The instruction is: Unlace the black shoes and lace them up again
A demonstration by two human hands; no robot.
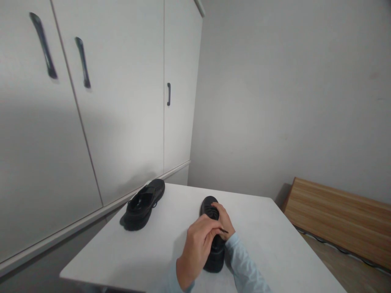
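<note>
A black lace-up shoe [215, 260] sits on the white table [171, 252], its toe pointing away from me and its heel toward me. Above its opening, my left hand [198, 242] is closed in a pinch on a dark shoelace [224, 231], whose short end pokes out past the fingertips. My right hand [224, 219] curls over the right side of the same shoe, fingers at the lacing; whether it also grips a lace is hidden. Further left lies a second black shoe [137, 213], untouched, with a loop of lace at its side.
White cabinet doors [128, 101] with dark handles stand along the left, close to the table's edge. A grey wall [290, 93] rises behind. To the right, beyond the table, is a slanted wood-grain board [339, 219] with a cable along its lower edge.
</note>
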